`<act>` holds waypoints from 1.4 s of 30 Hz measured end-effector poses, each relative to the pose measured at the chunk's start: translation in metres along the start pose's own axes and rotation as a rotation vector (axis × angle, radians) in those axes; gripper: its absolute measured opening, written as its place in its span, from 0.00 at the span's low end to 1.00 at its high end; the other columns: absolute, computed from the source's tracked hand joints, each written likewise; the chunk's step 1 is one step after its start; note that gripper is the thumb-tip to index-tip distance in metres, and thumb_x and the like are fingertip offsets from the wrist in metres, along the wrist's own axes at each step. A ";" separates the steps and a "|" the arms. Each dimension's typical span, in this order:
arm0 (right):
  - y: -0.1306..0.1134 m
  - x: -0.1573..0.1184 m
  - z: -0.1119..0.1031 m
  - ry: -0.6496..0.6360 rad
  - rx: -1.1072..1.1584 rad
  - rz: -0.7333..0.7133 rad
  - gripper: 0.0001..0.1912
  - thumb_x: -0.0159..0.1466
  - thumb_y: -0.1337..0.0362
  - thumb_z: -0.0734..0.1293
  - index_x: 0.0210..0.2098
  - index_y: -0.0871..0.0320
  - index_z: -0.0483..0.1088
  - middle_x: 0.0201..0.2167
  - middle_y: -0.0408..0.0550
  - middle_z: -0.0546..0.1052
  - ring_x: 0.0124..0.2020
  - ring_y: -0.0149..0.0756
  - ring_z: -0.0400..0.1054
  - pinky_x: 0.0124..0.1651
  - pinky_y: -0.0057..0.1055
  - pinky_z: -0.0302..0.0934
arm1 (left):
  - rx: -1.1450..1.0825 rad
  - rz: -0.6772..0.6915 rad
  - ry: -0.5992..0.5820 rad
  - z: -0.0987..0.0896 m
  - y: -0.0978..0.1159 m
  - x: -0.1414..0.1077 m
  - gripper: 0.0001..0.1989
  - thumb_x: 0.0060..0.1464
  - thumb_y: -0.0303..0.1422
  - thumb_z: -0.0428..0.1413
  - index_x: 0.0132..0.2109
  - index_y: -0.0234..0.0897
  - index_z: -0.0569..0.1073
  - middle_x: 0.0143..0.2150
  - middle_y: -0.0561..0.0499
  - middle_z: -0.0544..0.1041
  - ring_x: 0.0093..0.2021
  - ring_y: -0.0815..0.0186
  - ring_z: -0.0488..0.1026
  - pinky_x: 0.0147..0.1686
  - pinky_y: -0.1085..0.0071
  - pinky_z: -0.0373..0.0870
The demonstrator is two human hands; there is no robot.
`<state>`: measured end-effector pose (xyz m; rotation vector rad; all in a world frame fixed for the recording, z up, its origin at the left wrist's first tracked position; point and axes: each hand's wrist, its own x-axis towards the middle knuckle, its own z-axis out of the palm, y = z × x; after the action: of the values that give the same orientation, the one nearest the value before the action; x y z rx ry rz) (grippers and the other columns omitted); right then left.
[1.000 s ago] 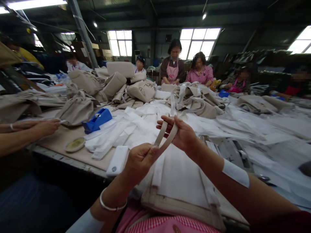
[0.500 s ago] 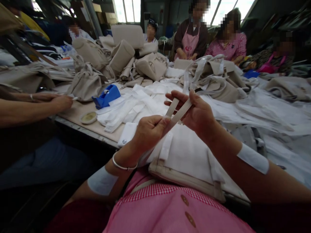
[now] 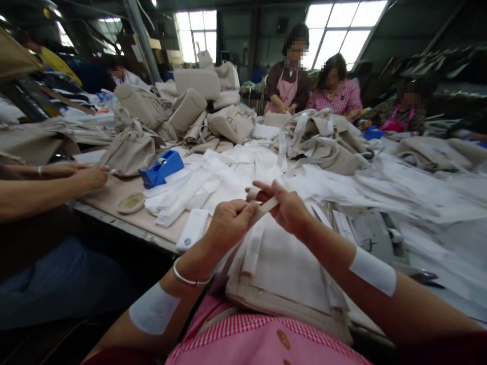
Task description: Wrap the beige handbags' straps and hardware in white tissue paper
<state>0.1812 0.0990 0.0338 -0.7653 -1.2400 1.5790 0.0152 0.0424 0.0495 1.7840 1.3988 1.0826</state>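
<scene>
A narrow beige strap runs between my two hands, folded into a loop at its far end. My left hand pinches it between thumb and fingers. My right hand grips the strap by the loop, thumb against the fingers. Below the hands, a beige bag lies at the table edge against my apron, with white sheet material over it. A white strip rests on that material. The strap's lower part passes behind my left wrist.
Left of my hands are a white phone, a round dish and a blue tape dispenser. White sheets cover the middle. Beige bags are heaped behind. A co-worker's hand works at the left; several people stand or sit beyond.
My right hand has come closer to my left and closed more on the strap, and the loop looks smaller. Both hands sit lower in view, as the camera has tilted up.
</scene>
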 end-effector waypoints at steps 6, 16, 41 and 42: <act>0.022 -0.017 -0.010 -0.009 -0.214 -0.011 0.24 0.67 0.45 0.61 0.48 0.56 0.76 0.47 0.50 0.79 0.49 0.42 0.72 0.53 0.41 0.64 | 0.061 0.016 -0.104 0.013 -0.012 0.002 0.20 0.60 0.40 0.51 0.23 0.34 0.72 0.21 0.54 0.68 0.24 0.71 0.61 0.24 0.73 0.54; 0.009 -0.017 -0.026 0.116 -0.611 -0.281 0.18 0.68 0.53 0.62 0.51 0.53 0.76 0.50 0.48 0.78 0.56 0.44 0.68 0.63 0.45 0.56 | 0.128 0.042 -0.142 0.022 -0.010 0.002 0.21 0.60 0.41 0.50 0.21 0.35 0.67 0.20 0.55 0.66 0.23 0.71 0.61 0.24 0.72 0.52; 0.027 -0.026 -0.018 0.263 -0.147 -0.075 0.17 0.57 0.63 0.70 0.46 0.56 0.78 0.46 0.52 0.80 0.45 0.45 0.75 0.50 0.44 0.68 | -0.238 -0.206 -0.080 0.041 -0.042 -0.009 0.21 0.54 0.40 0.59 0.51 0.31 0.72 0.46 0.40 0.80 0.45 0.57 0.77 0.45 0.60 0.72; 0.027 -0.027 -0.018 0.250 -0.169 -0.087 0.16 0.58 0.62 0.70 0.46 0.56 0.78 0.47 0.52 0.80 0.46 0.45 0.75 0.50 0.44 0.68 | -0.180 -0.202 -0.123 0.038 -0.041 -0.011 0.19 0.57 0.41 0.56 0.50 0.32 0.74 0.44 0.41 0.80 0.44 0.57 0.77 0.44 0.60 0.72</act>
<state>0.1987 0.0796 0.0003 -0.9717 -1.2145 1.2759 0.0289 0.0429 -0.0064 1.5197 1.3307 0.9444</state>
